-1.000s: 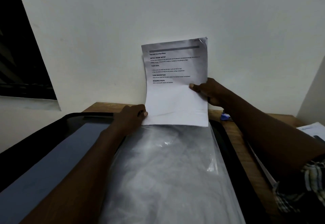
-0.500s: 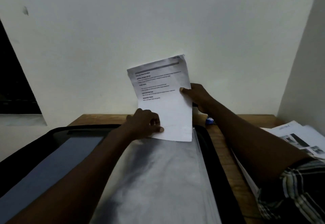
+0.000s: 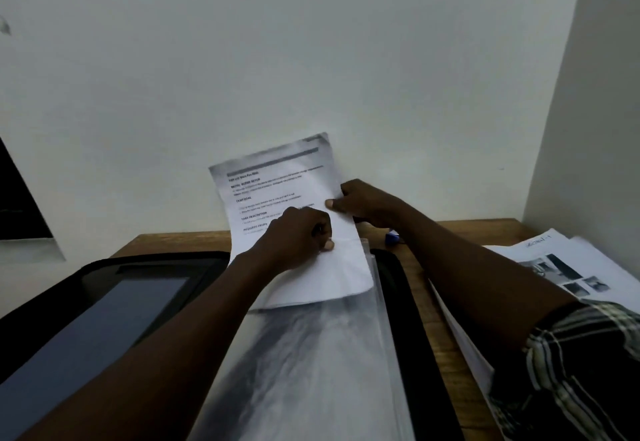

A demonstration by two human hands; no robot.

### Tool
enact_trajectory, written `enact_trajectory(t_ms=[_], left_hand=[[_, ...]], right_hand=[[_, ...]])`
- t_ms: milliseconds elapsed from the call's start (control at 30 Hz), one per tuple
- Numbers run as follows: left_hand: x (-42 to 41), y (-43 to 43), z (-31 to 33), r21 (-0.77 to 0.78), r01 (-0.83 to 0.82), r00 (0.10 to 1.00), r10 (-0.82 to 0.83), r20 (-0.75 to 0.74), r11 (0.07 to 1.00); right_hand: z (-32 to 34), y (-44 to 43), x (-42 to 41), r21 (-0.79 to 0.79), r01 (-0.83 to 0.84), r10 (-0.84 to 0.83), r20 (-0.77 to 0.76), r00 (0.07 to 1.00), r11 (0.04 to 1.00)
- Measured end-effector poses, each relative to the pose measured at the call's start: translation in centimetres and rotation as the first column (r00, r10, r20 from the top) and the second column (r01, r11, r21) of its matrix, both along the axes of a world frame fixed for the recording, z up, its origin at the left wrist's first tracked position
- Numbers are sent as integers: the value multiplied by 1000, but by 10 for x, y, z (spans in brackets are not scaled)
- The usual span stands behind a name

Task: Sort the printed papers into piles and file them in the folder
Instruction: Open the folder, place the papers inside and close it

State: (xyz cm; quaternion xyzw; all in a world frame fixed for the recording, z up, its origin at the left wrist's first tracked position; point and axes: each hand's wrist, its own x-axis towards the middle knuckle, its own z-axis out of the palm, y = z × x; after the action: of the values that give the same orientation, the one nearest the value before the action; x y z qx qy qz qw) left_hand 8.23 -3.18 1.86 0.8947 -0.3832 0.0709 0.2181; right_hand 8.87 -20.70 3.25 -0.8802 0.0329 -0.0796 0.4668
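A printed sheet [image 3: 277, 181] with headed text stands tilted against the wall, and its lower part sits inside a clear plastic sleeve [image 3: 311, 354] of the open black folder [image 3: 394, 288]. My left hand [image 3: 298, 240] pinches the sleeve's top edge over the sheet's lower half. My right hand [image 3: 363, 203] grips the sheet's right edge, thumb on the front. The sheet's bottom edge shows through the sleeve.
The folder's left cover [image 3: 104, 319] lies open with a grey-blue inner panel. More printed papers [image 3: 571, 267], some with photos, lie on the wooden desk [image 3: 450, 229] at the right. A small blue object [image 3: 393, 238] sits by the wall. Walls close in behind and right.
The sheet has gone down into the sleeve and tilted left. My left hand slid right along the sleeve's top edge. The camera turned right, showing more of the paper pile.
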Motion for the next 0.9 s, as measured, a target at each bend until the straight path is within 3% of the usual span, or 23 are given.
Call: enact_trajectory(t_ms=[100, 167, 300, 400, 500, 567, 633, 733, 800, 900], left_hand=[[1, 0, -3, -7, -22, 1000, 22, 13, 1000], [2, 1, -4, -9, -28, 1000, 28, 1, 1000], [1, 5, -7, 27, 9, 995, -7, -99, 1000], [4, 15, -6, 70, -10, 991, 19, -129, 997], [8, 25, -6, 130, -41, 991, 56, -117, 991], [8, 26, -7, 117, -35, 995, 45, -88, 993], [6, 24, -8, 67, -11, 998, 14, -55, 998], [5, 24, -9, 34, 0, 999, 1, -35, 999], [5, 26, -10, 26, -1, 999, 2, -45, 1000], [1, 28, -9, 36, 15, 999, -13, -43, 999]], right_hand=[[1, -6, -7, -128, -44, 24, -153, 988, 991], [-1, -15, -12, -25, -83, 75, -238, 968, 996], [-7, -20, -7, 187, -20, 33, -69, 997, 982], [-7, -14, 1, 156, 71, -79, 43, 996, 985], [-5, -10, 2, 68, 106, -109, 40, 993, 992], [1, -8, -6, 31, 72, -71, -31, 997, 997], [9, -10, -16, 1, -3, 3, -203, 979, 1000], [14, -16, -27, 122, -105, 147, -406, 902, 987], [11, -16, -24, 120, -82, 117, -322, 939, 989], [2, -11, -9, 175, 13, -20, 37, 999, 985]])
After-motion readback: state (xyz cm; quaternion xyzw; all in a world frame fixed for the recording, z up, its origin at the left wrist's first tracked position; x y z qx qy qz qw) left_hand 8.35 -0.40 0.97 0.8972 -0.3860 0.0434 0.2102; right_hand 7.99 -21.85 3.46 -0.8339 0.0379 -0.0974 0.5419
